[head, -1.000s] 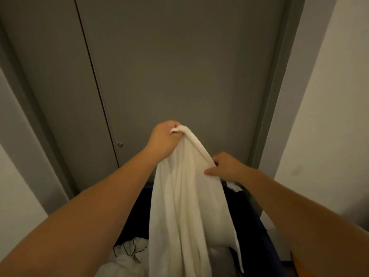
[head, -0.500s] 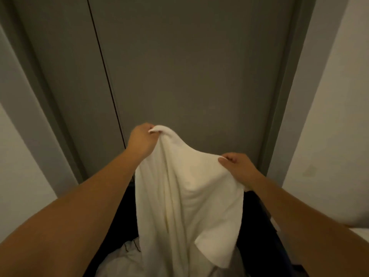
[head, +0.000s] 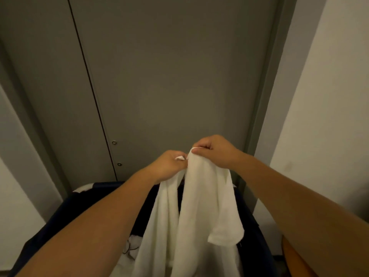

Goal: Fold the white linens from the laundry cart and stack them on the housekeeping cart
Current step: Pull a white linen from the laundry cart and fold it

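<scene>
- A white terry-cloth towel (head: 201,206) hangs in the air above the middle of a dark navy fabric laundry cart (head: 60,216), held up by its top edge.
- The left hand (head: 167,166) pinches one top corner of the towel, with a small white tip showing between its fingers.
- The right hand (head: 215,150) pinches the other top corner between thumb and curled fingers, slightly higher than the left hand.
- The two hands are just beside each other, so the towel's top edge is gathered and the cloth falls in two long folds.
- A loose lower corner of the towel juts out toward the cart's right edge; the rest drops down inside the cart.
- More crumpled white linens (head: 133,244) lie in the cart near its left side, under the left forearm.
- The cart's far rim stands close to a grey panelled door (head: 169,76), which has a dark vertical seam on its left.
- Pale walls (head: 329,116) close in on both sides, leaving a narrow strip between the cart's right edge and the right wall.
- An orange-brown shape (head: 293,258) sits in the bottom right corner; what it is cannot be told.
</scene>
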`<state>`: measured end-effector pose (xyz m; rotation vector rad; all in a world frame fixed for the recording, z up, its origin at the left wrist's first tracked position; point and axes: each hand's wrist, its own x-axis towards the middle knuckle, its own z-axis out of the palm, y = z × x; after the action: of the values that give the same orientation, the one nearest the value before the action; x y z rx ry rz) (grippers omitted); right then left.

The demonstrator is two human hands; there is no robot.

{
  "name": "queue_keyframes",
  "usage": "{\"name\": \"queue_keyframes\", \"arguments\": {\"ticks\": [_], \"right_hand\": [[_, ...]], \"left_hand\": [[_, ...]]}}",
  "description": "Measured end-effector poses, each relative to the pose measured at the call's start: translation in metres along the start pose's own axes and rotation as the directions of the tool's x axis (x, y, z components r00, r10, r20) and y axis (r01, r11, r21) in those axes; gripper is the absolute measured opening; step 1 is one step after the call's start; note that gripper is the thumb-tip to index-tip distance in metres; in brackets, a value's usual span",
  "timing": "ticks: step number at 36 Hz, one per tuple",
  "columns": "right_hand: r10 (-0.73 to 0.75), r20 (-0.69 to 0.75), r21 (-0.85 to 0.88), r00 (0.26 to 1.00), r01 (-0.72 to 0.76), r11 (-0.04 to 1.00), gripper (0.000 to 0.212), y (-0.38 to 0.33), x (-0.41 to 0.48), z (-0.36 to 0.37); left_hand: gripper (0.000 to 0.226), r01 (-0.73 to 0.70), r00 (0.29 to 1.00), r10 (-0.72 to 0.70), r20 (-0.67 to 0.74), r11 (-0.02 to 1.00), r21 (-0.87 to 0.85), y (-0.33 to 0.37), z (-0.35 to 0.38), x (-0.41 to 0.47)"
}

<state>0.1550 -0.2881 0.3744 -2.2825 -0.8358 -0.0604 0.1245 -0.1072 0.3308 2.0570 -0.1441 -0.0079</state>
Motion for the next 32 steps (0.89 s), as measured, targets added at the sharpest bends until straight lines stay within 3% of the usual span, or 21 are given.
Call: {"name": "queue_keyframes", "arguments": {"ticks": [4,9,14,18,23,27,28,32], "right_hand": [[0.098,0.015,-0.157,0.995,-0.094,0.983,0.018,0.019,-0.01,-0.01],[0.323,0.08,-0.342,0.943,-0.279,0.897,0.016,0.065,-0.027,-0.002],[0.524,0.051,-0.348,0.85,-0.477,0.807,0.027,0.112,-0.053,0.012],[0.616,0.051,-0.301,0.786,-0.576,0.76,0.016,0.135,-0.069,0.011],[0.674,0.126,-0.232,0.728,-0.639,0.734,0.014,0.137,-0.073,0.014],[0.695,0.157,-0.302,0.702,-0.636,0.71,0.031,0.137,-0.083,0.014],[0.687,0.172,-0.262,0.706,-0.64,0.722,0.03,0.136,-0.085,0.014],[0.544,0.225,0.177,0.808,-0.583,0.793,0.029,0.114,-0.079,0.015]], "left_hand": [[0.015,-0.027,0.973,0.054,-0.222,0.992,0.123,0.002,-0.001,0.01],[0.013,-0.06,0.937,0.101,-0.334,0.989,0.132,0.018,-0.003,0.018],[0.012,-0.033,0.877,0.099,-0.471,0.989,0.147,0.022,-0.026,0.022],[0.014,0.001,0.853,0.077,-0.516,0.989,0.149,0.012,-0.037,0.024],[0.016,0.031,0.85,0.044,-0.525,0.99,0.134,-0.003,-0.035,0.026],[0.021,0.087,0.84,-0.013,-0.542,0.99,0.11,-0.015,-0.038,0.026],[0.023,0.102,0.839,-0.025,-0.544,0.988,0.112,-0.016,-0.039,0.026],[0.017,0.142,0.879,-0.072,-0.471,0.983,0.116,-0.023,-0.035,0.025]]}}
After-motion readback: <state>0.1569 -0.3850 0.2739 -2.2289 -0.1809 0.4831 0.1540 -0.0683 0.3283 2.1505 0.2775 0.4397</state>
